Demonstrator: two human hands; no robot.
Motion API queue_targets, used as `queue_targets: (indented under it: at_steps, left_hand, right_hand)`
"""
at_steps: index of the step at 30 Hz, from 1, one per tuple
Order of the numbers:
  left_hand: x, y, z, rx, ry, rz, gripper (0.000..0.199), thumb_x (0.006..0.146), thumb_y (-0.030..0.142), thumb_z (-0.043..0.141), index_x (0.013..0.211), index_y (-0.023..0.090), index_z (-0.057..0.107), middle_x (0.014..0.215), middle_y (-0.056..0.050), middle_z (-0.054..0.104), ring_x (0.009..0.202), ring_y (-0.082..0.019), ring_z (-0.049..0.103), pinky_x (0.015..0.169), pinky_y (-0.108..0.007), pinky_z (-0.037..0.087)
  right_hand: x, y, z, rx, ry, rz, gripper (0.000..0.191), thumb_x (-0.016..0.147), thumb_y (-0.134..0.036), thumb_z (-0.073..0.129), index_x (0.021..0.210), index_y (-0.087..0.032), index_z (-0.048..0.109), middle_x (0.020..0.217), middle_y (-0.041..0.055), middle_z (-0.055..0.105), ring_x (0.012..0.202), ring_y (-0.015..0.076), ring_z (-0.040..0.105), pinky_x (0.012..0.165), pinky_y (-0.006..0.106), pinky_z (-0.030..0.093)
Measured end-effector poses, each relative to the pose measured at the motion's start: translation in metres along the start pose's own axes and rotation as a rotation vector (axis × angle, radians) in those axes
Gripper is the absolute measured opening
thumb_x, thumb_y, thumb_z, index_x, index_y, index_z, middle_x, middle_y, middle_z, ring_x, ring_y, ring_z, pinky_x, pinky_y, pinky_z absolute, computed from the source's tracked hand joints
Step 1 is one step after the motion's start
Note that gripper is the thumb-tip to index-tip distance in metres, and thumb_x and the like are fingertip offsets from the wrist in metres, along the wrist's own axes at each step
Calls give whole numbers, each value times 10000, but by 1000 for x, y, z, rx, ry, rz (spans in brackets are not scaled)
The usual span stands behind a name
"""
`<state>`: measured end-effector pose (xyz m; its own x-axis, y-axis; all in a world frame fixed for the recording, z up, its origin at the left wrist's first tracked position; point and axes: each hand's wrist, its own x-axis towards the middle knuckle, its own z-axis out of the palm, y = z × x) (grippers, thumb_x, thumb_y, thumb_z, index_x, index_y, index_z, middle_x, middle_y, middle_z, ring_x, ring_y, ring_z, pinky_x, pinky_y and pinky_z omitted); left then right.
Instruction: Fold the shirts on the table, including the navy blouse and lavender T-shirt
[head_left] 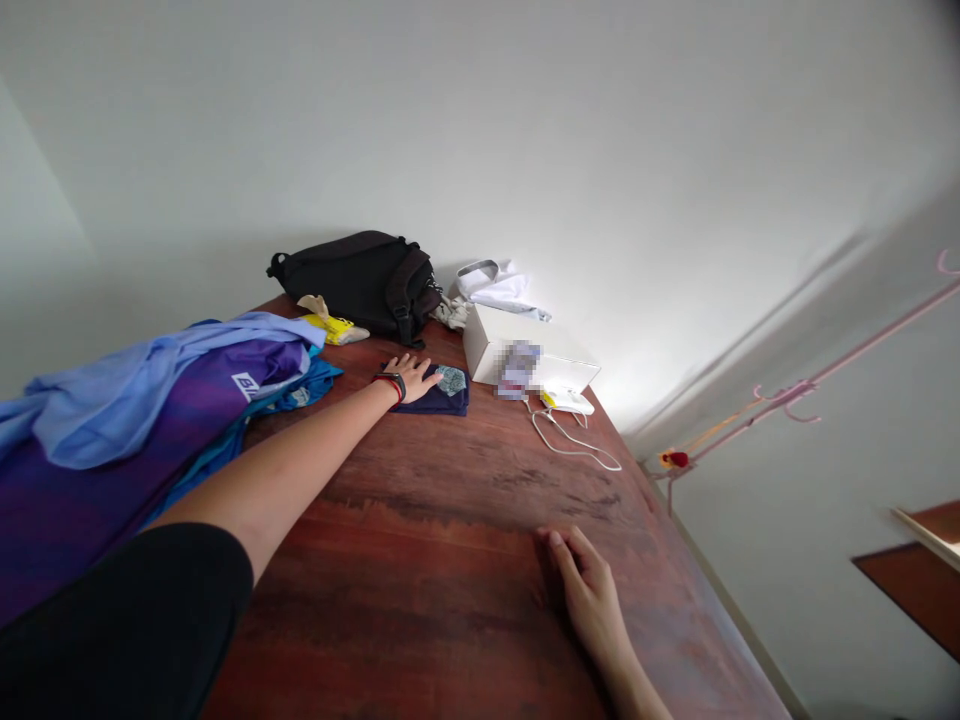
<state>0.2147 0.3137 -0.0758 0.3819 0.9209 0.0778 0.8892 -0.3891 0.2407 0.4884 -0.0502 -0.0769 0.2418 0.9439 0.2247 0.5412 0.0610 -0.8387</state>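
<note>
Left hand (pixel 411 378) spread flat on navy cloth (pixel 442 403), right hand (pixel 589 580) curled closed, empty, black bag (pixel 349 283) behind, white box (pixel 551 347) beside cloth

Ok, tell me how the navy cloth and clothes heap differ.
The navy cloth is folded flat; the clothes heap is loose and rumpled. The navy cloth is small, the clothes heap much larger. The left hand rests on the navy cloth; no hand is on the clothes heap. Both are fabric.
</note>
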Motion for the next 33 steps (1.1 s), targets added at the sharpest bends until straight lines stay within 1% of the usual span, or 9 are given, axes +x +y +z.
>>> queue_targets:
  at_steps: [4,8,12,14,17,21,23,27,33]
  left_hand:
    - [-1,1,1,18,-40,-8,893,915,774,147,1585,200,286,1631,-164,266,1510,-367,197,1195,-539,148]
    - [1,1,-1,26,-90,-38,952,854,850,195,1601,261,228,1651,-144,206,1516,-389,162,1187,-599,128]
    - [1,2,-2,38,-86,-40,949,818,880,256,1594,334,226,1651,-119,221,1508,-422,163,1155,-672,132]
    - [-2,5,-3,46,-58,-19,936,835,861,271,1589,307,266,1642,-135,249,1495,-448,184,1144,-682,145]
    - [-11,13,-5,63,17,85,831,924,745,284,1581,237,306,1658,-127,203,1514,-407,142,1190,-599,109]
    - [-19,21,-7,69,55,298,587,1017,534,297,1553,302,360,1677,15,153,1542,-244,94,1234,-408,68]
    - [-19,21,-7,59,37,341,564,1027,517,284,1529,293,410,1664,7,210,1533,-249,151,1226,-408,120]
    - [-12,16,-6,48,-35,319,598,1026,553,246,1522,273,426,1647,-34,256,1507,-289,244,1200,-447,209]
    - [-7,15,-6,33,-154,274,711,984,658,240,1589,286,269,1670,-38,131,1535,-317,128,1207,-524,159]
  right_hand:
    - [0,-1,1,-4,-7,-2,378,949,-533,543,937,-206,732,934,78,720,928,259,661,851,304,475]
    - [-2,-2,2,-20,-26,-11,377,967,-522,521,927,-205,721,947,78,716,942,251,658,853,297,478]
    - [-2,-3,1,-46,-41,-17,370,981,-505,503,913,-204,708,931,69,705,920,234,654,841,286,474]
    - [-1,-4,2,-58,-44,-26,366,980,-503,505,905,-207,707,928,69,705,917,235,654,837,287,475]
    - [-1,-5,2,-70,-43,-41,359,978,-500,510,900,-212,708,937,73,708,930,241,656,847,293,476]
    - [-2,-4,2,-73,-54,-48,347,985,-486,503,911,-214,706,947,75,706,944,243,652,860,299,470]
    - [-2,-2,2,-73,-61,-49,345,987,-483,500,914,-213,702,948,79,702,947,246,646,861,304,468]
    - [-2,-1,2,-74,-70,-45,342,990,-480,496,925,-211,697,967,86,700,961,250,639,874,315,464]
    - [-2,-1,2,-92,-75,-47,321,995,-464,495,930,-223,697,973,70,700,972,239,639,886,317,463]
